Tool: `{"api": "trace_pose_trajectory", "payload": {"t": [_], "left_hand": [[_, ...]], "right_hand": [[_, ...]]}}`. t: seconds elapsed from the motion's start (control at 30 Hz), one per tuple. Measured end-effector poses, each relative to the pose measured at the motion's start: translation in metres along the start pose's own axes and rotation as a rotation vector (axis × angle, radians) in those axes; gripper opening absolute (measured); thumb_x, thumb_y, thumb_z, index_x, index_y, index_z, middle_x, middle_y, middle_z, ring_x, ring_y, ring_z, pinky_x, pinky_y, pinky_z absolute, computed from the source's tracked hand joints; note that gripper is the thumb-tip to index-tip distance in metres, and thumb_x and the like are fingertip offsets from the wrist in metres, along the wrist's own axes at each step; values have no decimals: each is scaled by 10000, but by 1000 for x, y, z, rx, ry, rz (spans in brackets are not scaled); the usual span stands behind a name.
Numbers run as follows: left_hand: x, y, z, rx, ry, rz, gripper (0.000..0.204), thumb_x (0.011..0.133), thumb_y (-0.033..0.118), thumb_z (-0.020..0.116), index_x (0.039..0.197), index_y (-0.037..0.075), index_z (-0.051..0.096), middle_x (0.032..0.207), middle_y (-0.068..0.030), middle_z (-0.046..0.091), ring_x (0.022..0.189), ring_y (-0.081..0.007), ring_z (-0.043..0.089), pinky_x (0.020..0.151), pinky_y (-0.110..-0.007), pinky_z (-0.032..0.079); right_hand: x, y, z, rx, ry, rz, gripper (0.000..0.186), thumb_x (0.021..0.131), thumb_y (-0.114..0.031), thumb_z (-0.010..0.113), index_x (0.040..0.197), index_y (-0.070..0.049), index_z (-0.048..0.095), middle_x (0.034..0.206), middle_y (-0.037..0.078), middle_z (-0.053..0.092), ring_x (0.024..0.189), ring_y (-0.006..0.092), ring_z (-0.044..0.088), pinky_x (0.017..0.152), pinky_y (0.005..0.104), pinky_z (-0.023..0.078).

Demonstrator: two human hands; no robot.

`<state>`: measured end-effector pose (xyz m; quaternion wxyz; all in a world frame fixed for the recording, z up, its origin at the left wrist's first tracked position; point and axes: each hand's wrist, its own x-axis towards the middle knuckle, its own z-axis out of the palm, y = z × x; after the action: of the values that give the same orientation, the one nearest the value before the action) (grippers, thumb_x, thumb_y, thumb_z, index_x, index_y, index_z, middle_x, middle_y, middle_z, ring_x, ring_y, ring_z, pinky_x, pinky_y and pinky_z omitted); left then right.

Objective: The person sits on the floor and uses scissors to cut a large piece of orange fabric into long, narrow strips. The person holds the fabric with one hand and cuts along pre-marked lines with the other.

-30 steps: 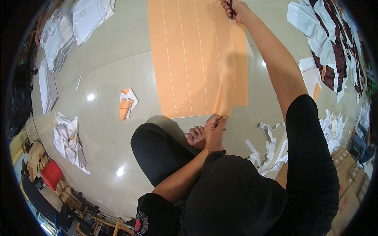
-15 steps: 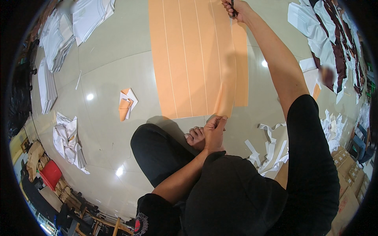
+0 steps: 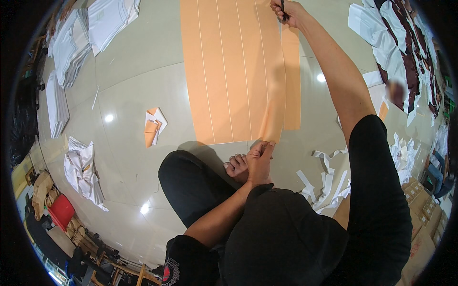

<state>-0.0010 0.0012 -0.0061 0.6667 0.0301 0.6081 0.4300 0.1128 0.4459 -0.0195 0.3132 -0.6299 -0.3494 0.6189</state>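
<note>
A large peach-orange sheet of fabric (image 3: 217,90) with thin white lengthwise lines lies flat on the floor, running out of the top of the view. My left hand (image 3: 259,159) pinches its near edge close to the right corner, where the cloth is pulled into a soft raised fold. Along the right side a narrower strip of the same fabric (image 3: 292,95) is divided from the sheet by a long cut. At the far end of that cut, my right hand (image 3: 290,15) is closed round black-handled scissors (image 3: 284,8); their blades are mostly hidden.
Folded orange-and-white scrap (image 3: 153,125) and a crumpled white cloth (image 3: 83,167) lie on the left. White stacks (image 3: 71,45) stand farther left. Curled white strips (image 3: 327,178) are right of my foot (image 3: 236,168); white and maroon cloth (image 3: 400,47) lies far right.
My right hand with the scissors has shifted very slightly. My left hand stays on the fabric's near edge.
</note>
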Motion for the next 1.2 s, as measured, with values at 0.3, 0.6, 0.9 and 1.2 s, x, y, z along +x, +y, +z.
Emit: {"api": "trace_pose_trajectory", "payload": {"t": [0.3,0.6,0.9,1.2], "left_hand": [[-1,3,1,5,-11,12,137,928,129,686,815,52,674,626,87,500,578,-7,403,555,-196,311],[0,-2,5,67,-78,29,117,937,152,687,911,38,677,652,94,469,601,-13,402,554,-196,314],[0,26,8,870,-261,551,384,823,11,666,1183,0,534,980,-143,552,833,-254,547,725,-365,454],[33,24,25,1088,-334,1015,756,744,-13,666,1439,-10,368,1261,-255,485,1186,-439,463,1037,-483,380]], "right_hand": [[0,-3,-1,-13,-3,-7,334,816,-370,683,742,-48,634,657,94,631,556,186,608,523,339,483],[-14,6,-27,-95,19,4,350,816,-384,682,744,-44,639,661,105,640,563,198,621,530,349,491],[-165,108,-74,-1148,369,-86,422,783,-461,707,850,-45,710,821,194,700,812,380,681,733,485,527],[-325,235,-32,-678,446,-293,203,764,-194,686,889,-35,679,856,210,666,791,412,644,720,481,504]]}}
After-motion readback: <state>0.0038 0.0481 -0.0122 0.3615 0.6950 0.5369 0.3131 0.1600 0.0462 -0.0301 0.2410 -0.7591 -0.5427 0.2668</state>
